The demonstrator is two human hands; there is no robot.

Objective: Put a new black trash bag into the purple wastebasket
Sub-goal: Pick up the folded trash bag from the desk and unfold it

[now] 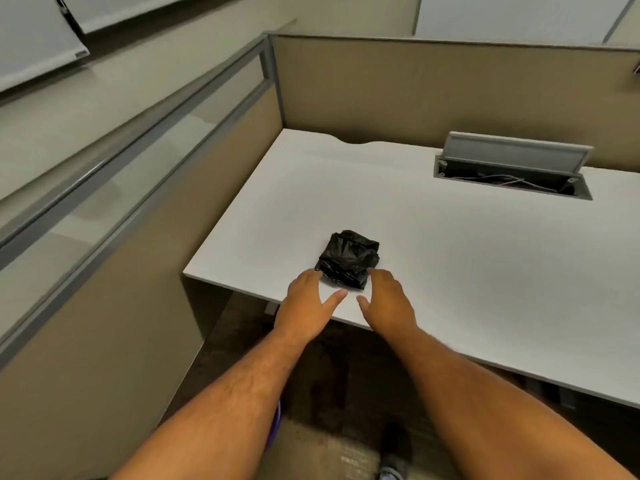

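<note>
— Hands first: how do they stand?

— Both reach over the near edge of the flat white laminate desk [450, 258]. The person's left hand [308, 299] and right hand [388, 299] are spread, fingers loose and thumbs angled toward each other, with nothing held in either. They flank the folded, crinkled black plastic trash bag [349, 259], which lies on the desk near its front left corner. The fingertips come right up to the near edge of the bundle; whether they touch it cannot be told.

— Why two hands for so small a bundle?

— Probably because thin film slips and springs apart. Closing in from both sides would let the person gather the wad whole, and it sets both hands up to shake the bag open afterwards.

— And the wastebasket?

— Only a sliver of curved purple plastic rim [276, 424] shows on the floor, behind the left forearm and beside the tan fabric cubicle partition [104, 323]. Most of it is hidden, so whether it holds a liner already cannot be seen.

— Anything else on the desk?

— A grey metal cable hatch [512, 168] stands flipped open at the back, well apart from the bag. It plays no part.

— How far along, then?

— At the start, by the look of it: the bag is folded and not yet lifted.
</note>
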